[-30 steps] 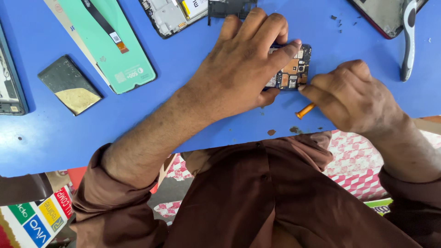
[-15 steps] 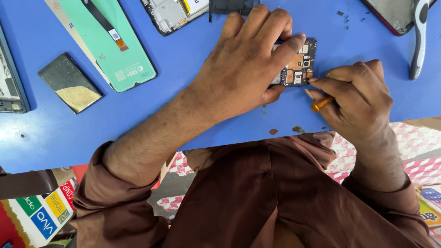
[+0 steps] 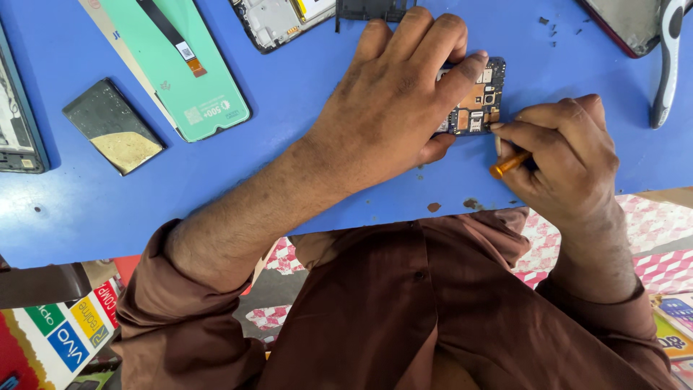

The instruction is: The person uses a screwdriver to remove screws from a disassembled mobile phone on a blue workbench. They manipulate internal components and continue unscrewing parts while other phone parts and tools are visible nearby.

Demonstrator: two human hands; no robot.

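My left hand [image 3: 401, 94] lies flat over an opened phone [image 3: 478, 101] on the blue table [image 3: 289, 166], pressing it down; only the phone's right end with its circuit board shows. My right hand [image 3: 559, 155] grips a small screwdriver with an orange handle [image 3: 509, 164], its tip touching the phone's lower right edge. The rest of the phone is hidden under my left palm.
A green phone back panel [image 3: 184, 79] with a flex cable and a dark battery [image 3: 112, 126] lie at the left. A phone frame [image 3: 278, 20] and a black part [image 3: 375, 9] sit at the far edge. Tweezers [image 3: 668, 65] and tiny screws [image 3: 552, 27] lie at the right.
My right hand has shifted slightly right and down along the phone's edge, with the screwdriver tip staying at the board. My left hand keeps pressing the phone.
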